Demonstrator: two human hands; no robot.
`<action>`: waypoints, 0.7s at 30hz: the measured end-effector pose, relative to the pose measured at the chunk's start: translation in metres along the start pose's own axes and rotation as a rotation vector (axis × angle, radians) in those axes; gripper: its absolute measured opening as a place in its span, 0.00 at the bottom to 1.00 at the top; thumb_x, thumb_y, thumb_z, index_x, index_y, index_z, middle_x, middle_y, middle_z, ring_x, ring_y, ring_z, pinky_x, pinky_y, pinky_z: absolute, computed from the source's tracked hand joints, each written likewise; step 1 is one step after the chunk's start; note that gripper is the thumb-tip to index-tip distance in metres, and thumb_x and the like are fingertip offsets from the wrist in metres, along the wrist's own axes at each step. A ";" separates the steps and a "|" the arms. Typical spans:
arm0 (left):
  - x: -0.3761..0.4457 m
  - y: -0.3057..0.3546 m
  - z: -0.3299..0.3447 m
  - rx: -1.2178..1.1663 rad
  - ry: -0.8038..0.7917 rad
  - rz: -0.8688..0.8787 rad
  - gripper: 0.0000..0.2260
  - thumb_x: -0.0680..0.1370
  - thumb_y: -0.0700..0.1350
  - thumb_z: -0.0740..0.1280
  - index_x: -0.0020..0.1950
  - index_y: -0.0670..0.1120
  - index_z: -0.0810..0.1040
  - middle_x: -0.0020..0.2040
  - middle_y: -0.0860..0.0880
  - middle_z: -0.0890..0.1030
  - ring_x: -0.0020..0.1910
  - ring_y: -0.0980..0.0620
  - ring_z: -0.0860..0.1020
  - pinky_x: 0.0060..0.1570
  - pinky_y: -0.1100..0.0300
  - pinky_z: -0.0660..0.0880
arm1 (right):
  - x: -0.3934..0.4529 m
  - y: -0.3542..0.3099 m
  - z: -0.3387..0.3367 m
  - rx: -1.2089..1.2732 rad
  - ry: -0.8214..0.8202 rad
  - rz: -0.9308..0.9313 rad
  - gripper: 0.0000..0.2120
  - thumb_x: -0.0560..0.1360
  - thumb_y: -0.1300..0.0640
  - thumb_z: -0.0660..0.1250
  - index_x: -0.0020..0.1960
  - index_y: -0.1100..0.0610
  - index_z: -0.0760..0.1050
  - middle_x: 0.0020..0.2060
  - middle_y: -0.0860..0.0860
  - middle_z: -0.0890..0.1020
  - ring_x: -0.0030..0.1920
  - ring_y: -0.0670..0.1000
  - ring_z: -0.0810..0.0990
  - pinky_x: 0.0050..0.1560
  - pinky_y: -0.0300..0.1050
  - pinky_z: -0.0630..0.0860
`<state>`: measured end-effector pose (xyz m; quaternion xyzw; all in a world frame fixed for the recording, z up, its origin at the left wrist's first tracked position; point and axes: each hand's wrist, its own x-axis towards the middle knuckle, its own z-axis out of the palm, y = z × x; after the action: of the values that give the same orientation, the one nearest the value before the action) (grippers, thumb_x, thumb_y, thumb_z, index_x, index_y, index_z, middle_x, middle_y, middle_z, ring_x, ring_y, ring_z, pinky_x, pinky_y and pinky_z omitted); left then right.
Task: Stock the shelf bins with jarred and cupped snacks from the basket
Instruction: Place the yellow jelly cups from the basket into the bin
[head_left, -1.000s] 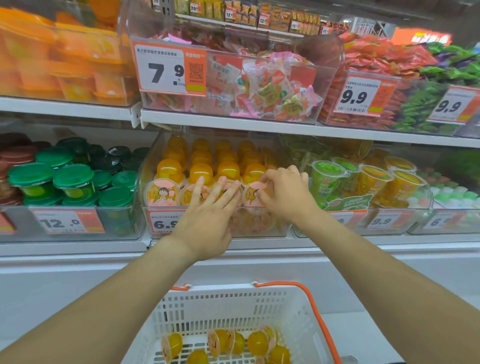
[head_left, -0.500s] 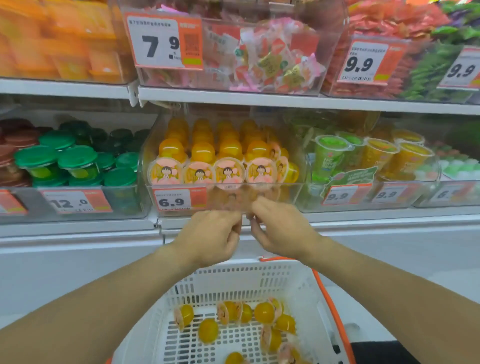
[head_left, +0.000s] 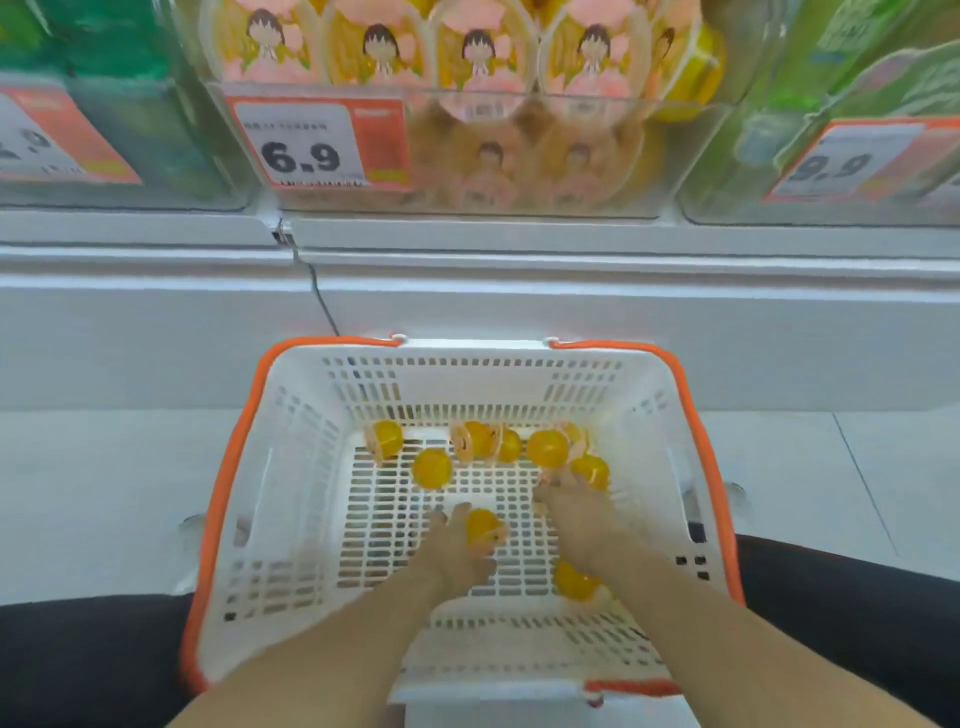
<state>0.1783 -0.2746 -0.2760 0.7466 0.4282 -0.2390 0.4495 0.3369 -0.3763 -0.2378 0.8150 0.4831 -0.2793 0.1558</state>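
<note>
Head view: both hands down in basket (head_left: 244, 467); left hand (head_left: 457, 551) curled around one yellow cup (head_left: 480, 526), right hand (head_left: 576, 519) grasp cannot be told. Shelf bin (head_left: 685, 156) front row filled; about eight cups left to stock

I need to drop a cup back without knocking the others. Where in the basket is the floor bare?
Bare grid lies along the basket's left wall, left of the left hand, and along the near wall below both wrists. Crowded: the far row of yellow cups and the area around the right hand.
</note>
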 end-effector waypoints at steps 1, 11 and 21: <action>0.005 0.000 0.006 -0.005 0.027 0.022 0.34 0.78 0.54 0.69 0.79 0.50 0.57 0.75 0.41 0.59 0.67 0.40 0.72 0.63 0.52 0.72 | 0.003 0.003 0.005 0.043 0.029 0.034 0.33 0.72 0.70 0.66 0.74 0.54 0.63 0.73 0.58 0.62 0.70 0.59 0.67 0.63 0.52 0.75; 0.009 -0.018 -0.023 -0.794 -0.323 -0.085 0.13 0.77 0.39 0.71 0.61 0.46 0.80 0.56 0.46 0.84 0.51 0.48 0.82 0.43 0.57 0.78 | 0.041 -0.002 0.011 0.343 0.070 0.389 0.30 0.79 0.62 0.59 0.77 0.65 0.50 0.53 0.56 0.82 0.53 0.56 0.82 0.41 0.47 0.76; -0.011 0.000 -0.088 -1.398 -0.242 -0.213 0.27 0.65 0.59 0.73 0.54 0.40 0.80 0.41 0.42 0.76 0.37 0.46 0.71 0.34 0.58 0.70 | 0.013 -0.016 -0.062 1.234 -0.196 0.124 0.13 0.77 0.64 0.69 0.57 0.59 0.68 0.37 0.60 0.80 0.29 0.50 0.76 0.29 0.40 0.74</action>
<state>0.1704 -0.2018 -0.2252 0.2064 0.4988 -0.0328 0.8411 0.3463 -0.3273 -0.1963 0.7521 0.1682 -0.5705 -0.2839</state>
